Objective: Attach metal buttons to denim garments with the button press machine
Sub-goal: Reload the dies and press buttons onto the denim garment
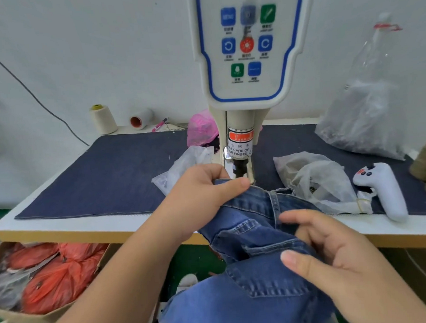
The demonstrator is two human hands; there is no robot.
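At frame centre, the left hand [201,194] pinches the jeans [255,233] waistband just under the press [240,164]; the right hand [335,251], lower right, grips bunched denim. The cloth looks soft and floppy, so holding the stiffer waistband seems wisest.

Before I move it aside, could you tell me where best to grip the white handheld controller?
Grip the white controller round its long plain handle, coming from the front table edge; that end points toward you, while the buttoned head lies against the plastic bag.
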